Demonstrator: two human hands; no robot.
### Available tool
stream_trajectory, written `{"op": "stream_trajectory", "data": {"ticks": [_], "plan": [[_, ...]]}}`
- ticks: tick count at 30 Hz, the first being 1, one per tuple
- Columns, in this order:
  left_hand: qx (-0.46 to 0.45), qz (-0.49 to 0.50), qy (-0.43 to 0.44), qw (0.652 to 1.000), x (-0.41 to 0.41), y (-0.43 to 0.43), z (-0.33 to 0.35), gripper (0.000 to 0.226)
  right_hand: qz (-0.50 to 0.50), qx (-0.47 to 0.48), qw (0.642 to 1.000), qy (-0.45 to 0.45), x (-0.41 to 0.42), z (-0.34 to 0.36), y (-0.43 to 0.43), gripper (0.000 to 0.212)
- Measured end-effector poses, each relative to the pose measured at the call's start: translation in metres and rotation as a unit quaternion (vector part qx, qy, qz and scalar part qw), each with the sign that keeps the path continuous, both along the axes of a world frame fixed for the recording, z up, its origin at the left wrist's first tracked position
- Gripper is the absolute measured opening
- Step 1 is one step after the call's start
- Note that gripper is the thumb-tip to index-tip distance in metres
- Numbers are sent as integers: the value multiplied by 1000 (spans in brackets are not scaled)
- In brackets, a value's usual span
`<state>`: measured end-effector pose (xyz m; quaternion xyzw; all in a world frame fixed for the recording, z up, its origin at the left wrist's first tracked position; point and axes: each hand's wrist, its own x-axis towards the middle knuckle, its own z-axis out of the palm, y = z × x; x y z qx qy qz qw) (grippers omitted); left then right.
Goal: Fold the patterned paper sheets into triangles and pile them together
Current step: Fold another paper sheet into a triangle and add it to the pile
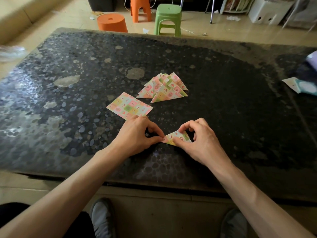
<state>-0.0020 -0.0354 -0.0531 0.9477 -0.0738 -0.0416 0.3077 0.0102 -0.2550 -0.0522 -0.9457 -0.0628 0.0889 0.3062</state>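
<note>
Pinching a folded triangle (pixel 179 136), left hand (pixel 137 136) and right hand (pixel 203 142) rest on the pebbled table (pixel 231 103) near stools (pixel 168 17).

Our bare forearms reach forward and angle inward, the hands nearly meeting. Our left hand (pixel 137 134), fingers curled, pinches one corner of a folded paper triangle (pixel 177 135). Our right hand (pixel 200 140) pinches the other side between thumb and bent forefinger.
</note>
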Motion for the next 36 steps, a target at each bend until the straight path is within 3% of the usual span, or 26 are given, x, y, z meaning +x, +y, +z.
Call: {"op": "stream_trajectory", "data": {"ticks": [11, 18, 30, 36], "plan": [[23, 5, 5, 1000, 0, -3, 5, 8, -5, -18, 1000, -9, -3, -1, 5, 29], [19, 7, 17, 1000, -1, -4, 8, 8, 1, -68, 997, -48, -8, -6, 15, 57], [11, 23, 26, 999, -6, -6, 9, 7, -3, -98, 995, -33, -7, -6, 19, 68], [22, 20, 28, 999, -5, -7, 11, 7, 2, -78, 997, 27, -1, 3, 15, 61]]}}
